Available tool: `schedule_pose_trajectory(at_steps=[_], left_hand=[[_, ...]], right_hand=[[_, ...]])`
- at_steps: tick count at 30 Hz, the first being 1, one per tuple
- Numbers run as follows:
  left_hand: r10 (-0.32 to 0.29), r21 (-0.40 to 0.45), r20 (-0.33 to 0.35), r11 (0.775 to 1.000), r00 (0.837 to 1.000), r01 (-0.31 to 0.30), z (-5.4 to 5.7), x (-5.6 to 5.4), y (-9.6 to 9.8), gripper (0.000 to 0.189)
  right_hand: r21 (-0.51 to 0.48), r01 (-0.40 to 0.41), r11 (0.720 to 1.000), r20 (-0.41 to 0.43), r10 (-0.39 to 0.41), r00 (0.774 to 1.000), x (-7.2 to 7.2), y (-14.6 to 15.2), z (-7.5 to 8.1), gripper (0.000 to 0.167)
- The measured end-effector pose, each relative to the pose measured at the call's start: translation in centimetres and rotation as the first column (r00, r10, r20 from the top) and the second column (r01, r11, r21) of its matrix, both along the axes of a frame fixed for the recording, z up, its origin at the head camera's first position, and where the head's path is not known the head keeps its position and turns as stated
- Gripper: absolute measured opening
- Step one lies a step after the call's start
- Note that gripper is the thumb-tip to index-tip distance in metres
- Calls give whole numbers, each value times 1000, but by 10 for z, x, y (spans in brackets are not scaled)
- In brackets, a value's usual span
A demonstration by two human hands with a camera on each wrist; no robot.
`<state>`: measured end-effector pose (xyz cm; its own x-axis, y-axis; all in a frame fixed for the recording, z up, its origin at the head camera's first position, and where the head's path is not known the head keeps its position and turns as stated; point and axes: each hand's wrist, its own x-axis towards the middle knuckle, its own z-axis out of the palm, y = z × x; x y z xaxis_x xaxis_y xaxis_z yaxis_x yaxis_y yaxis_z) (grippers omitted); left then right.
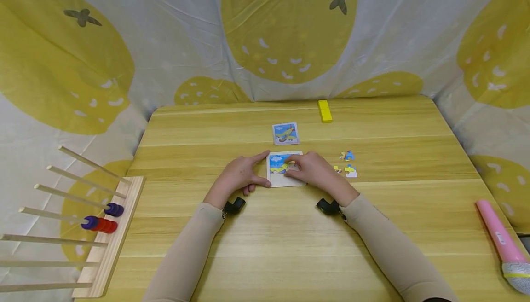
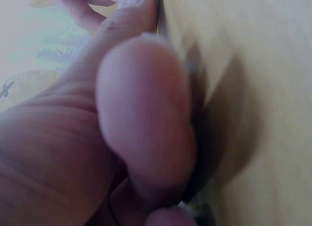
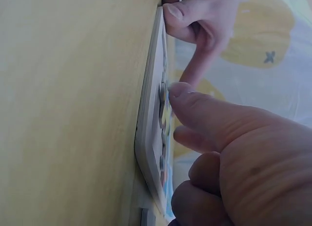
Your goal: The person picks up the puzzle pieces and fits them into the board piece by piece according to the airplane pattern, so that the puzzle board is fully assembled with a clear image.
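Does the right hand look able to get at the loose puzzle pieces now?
Probably yes: the loose puzzle pieces lie close to the right hand, nothing seen between, though it is busy at the puzzle board.

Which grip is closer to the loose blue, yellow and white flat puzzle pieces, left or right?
Right. The right grip is at the pale rectangular puzzle board, just left of those loose puzzle pieces. The left grip is farther away, at the board's left edge.
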<state>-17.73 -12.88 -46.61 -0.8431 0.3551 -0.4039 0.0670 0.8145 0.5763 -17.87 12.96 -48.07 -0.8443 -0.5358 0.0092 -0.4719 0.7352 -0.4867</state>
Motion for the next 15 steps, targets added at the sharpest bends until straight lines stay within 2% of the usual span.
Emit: schedule_pose_trajectory(at_steps=[8, 15], left_hand=[[0, -2, 5, 1000, 1000, 0, 2, 0, 0, 106], [-6, -12, 6, 1000, 1000, 6, 0, -1, 0, 105]], right_hand=[[16, -4, 1000, 15, 3, 1000, 1, -2, 1, 36], [69, -18, 997, -13, 19, 1000, 4, -2, 6, 38]])
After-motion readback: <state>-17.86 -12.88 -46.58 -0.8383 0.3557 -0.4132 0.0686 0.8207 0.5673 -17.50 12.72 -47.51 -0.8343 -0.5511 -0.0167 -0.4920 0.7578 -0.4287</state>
